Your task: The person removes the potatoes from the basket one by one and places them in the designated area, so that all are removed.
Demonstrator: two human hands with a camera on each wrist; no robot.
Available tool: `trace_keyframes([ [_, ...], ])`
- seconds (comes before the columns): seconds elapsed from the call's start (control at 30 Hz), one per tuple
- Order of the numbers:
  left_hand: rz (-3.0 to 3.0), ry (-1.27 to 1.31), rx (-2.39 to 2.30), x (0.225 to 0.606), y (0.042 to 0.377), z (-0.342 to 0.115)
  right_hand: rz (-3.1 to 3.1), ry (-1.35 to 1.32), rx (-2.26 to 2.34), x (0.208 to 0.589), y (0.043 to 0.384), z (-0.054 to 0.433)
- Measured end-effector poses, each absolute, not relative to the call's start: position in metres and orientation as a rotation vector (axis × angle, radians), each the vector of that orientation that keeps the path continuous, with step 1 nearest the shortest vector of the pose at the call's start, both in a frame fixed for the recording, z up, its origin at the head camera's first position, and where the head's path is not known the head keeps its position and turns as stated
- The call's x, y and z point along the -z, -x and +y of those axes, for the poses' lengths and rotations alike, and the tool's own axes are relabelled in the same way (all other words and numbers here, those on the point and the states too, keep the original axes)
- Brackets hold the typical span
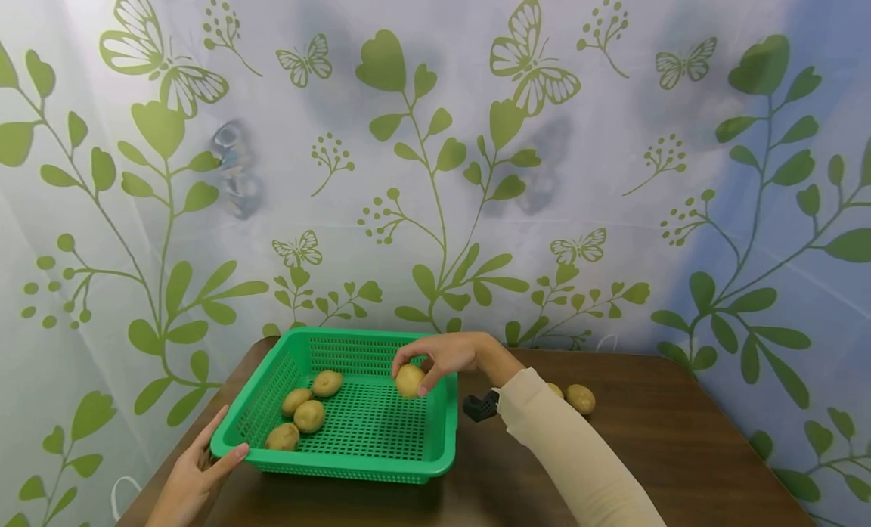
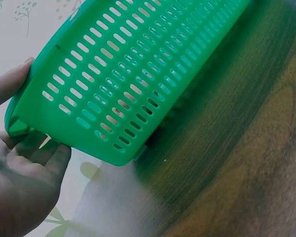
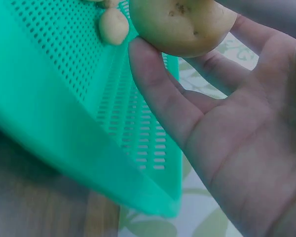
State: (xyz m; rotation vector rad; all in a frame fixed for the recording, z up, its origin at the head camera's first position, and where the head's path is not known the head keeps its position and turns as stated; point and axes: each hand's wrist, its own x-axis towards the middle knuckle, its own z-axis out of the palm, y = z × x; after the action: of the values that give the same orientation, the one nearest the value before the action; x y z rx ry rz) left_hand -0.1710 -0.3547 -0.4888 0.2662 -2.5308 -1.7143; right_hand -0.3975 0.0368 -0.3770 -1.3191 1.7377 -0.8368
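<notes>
A green plastic basket [image 1: 354, 463] with slotted walls stands on the table, several potatoes [image 1: 309, 416] lying in its left part. My left hand [image 1: 192, 478] grips the basket's near left corner; in the left wrist view the thumb is on top of the rim and the fingers curl beneath it. Over the right part of the basket, my right hand [image 1: 445, 354] holds another potato [image 1: 410, 381] between thumb and fingers. That potato [image 3: 182, 24] shows small dark eyes in the right wrist view.
On the brown wooden table [image 1: 653, 451], to the right of the basket, more potatoes [image 1: 581, 398] lie partly behind the right sleeve. A black object [image 1: 481, 407] sits by the right forearm. A curtain [image 1: 435, 164] with leaves and butterflies hangs behind the table.
</notes>
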Motion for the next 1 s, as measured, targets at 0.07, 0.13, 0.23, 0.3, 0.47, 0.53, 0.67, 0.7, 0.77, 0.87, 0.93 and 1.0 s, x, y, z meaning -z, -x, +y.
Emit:
trace_keyframes([
  [0.07,-2.517,-0.256,1.731,0.489,0.170,-0.355,1.749,1.308,0.835,0.374,0.398,0.042],
  [0.13,-2.507,-0.246,1.741,0.489,0.170,-0.355,1.764,1.290,0.830,0.371,0.398,0.047],
  [0.23,-2.501,-0.242,1.744,0.489,0.169,-0.354,1.791,1.262,0.821,0.368,0.399,0.056],
  [0.3,-2.491,-0.230,1.751,0.489,0.169,-0.353,1.809,1.246,0.815,0.368,0.400,0.063],
  [0.47,-2.463,-0.212,1.790,0.491,0.168,-0.354,1.841,1.198,0.809,0.368,0.402,0.081],
  [0.53,-2.463,-0.214,1.794,0.491,0.168,-0.354,1.847,1.178,0.814,0.368,0.402,0.088],
  [0.67,-2.450,-0.206,1.810,0.491,0.167,-0.356,1.860,1.159,0.837,0.369,0.404,0.101],
  [0.7,-2.452,-0.204,1.807,0.490,0.167,-0.356,1.864,1.155,0.841,0.369,0.405,0.105],
  [0.77,-2.471,-0.212,1.785,0.490,0.167,-0.357,1.872,1.149,0.846,0.370,0.406,0.112],
  [0.87,-2.524,-0.231,1.712,0.489,0.169,-0.357,1.881,1.138,0.852,0.371,0.409,0.122],
  [0.93,-2.562,-0.249,1.661,0.488,0.170,-0.356,1.907,1.137,0.848,0.372,0.410,0.130],
  [1.0,-2.580,-0.257,1.634,0.488,0.171,-0.355,1.938,1.126,0.842,0.374,0.411,0.137],
])
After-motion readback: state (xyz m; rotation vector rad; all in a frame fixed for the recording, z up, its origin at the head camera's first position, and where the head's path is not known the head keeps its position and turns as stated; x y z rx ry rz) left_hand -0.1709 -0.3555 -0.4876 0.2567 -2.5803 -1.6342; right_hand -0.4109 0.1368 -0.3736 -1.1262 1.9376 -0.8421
